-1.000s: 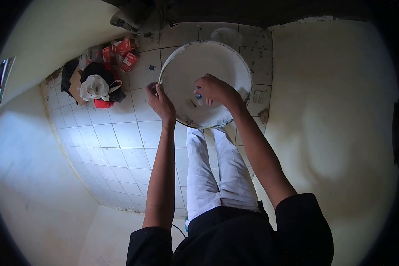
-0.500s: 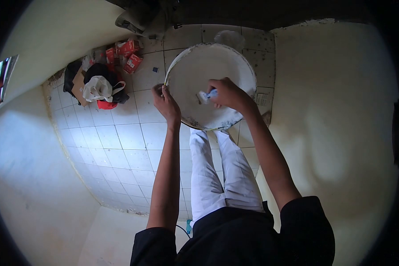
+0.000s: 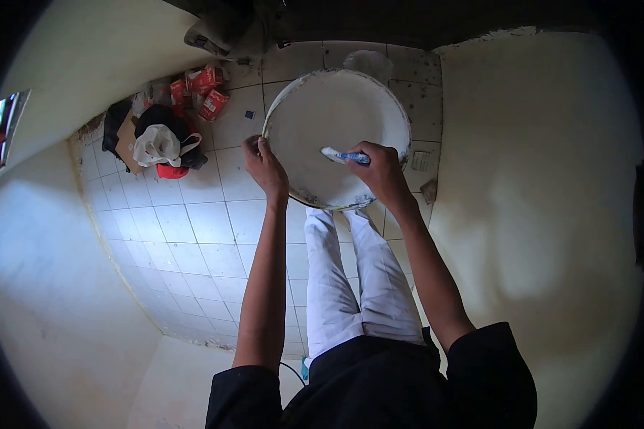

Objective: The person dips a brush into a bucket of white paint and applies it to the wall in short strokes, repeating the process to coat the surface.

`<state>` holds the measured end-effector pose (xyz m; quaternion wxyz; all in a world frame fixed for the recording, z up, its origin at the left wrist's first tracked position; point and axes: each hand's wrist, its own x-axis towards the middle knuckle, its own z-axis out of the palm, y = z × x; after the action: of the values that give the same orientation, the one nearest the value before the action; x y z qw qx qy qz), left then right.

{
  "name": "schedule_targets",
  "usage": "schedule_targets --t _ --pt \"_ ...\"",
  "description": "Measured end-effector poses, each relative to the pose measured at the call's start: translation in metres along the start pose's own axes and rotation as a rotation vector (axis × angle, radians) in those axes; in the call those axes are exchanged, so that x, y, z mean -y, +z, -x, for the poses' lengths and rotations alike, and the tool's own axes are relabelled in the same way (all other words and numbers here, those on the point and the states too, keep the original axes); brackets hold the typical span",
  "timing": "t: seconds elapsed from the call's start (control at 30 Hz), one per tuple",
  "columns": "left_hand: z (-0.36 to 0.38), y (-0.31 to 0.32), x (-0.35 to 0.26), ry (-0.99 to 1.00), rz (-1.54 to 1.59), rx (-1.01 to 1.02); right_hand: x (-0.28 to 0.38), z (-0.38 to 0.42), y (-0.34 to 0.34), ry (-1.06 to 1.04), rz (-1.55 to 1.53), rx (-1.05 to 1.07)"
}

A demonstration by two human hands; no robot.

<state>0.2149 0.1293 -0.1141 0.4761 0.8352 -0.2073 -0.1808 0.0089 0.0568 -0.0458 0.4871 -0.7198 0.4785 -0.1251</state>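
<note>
A large round pan (image 3: 293, 96) with a whitish inner surface and a stained rim is held up above my legs. On its left rim, my left hand (image 3: 267, 169) is closed, thumb at the edge and fingers partly hidden beneath. My right hand (image 3: 381, 171) is closed round the blue handle of a small brush (image 3: 354, 156). The brush's white head points left, over the middle of the pan, and whether it touches the surface is hard to tell.
On the tiled floor (image 3: 207, 222) at the left lie a white bag (image 3: 157, 145), dark bags and red boxes (image 3: 213, 104). A pale wall (image 3: 522, 179) rises at the right. Beyond the pan is a whitish patch (image 3: 369, 64) on the floor.
My right hand has shifted right and slightly down, and it has turned so that the brush's blue handle now shows more. My left hand stays on the rim.
</note>
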Motion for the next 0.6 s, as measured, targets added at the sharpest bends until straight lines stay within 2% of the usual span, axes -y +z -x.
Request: schedule_targets --t 0.1,0.17,0.3,0.37,0.4,0.47,0.6 --pt "0.001 0.002 0.0 -0.004 0.023 -0.009 0.015 0.007 -0.003 -0.04 -0.048 -0.087" --pt "0.001 0.001 -0.001 -0.009 -0.001 -0.003 0.022 0.012 -0.001 -0.048 -0.229 -0.203" --pt "0.001 0.001 0.001 -0.044 -0.012 0.047 -0.009 0.005 0.02 -0.01 -0.2 -0.213" --pt "0.002 0.001 -0.001 -0.027 -0.016 0.012 -0.013 -0.001 0.023 0.17 -0.378 -0.061" --pt "0.002 0.001 -0.002 -0.026 -0.019 0.009 -0.015 -0.005 0.023 0.169 -0.382 -0.059" --pt "0.003 0.001 0.0 0.021 -0.057 0.001 -0.016 -0.01 0.019 0.021 -0.24 -0.011" --pt "0.002 0.003 0.004 -0.012 0.037 -0.011 -0.011 -0.015 0.015 -0.102 -0.162 -0.059"
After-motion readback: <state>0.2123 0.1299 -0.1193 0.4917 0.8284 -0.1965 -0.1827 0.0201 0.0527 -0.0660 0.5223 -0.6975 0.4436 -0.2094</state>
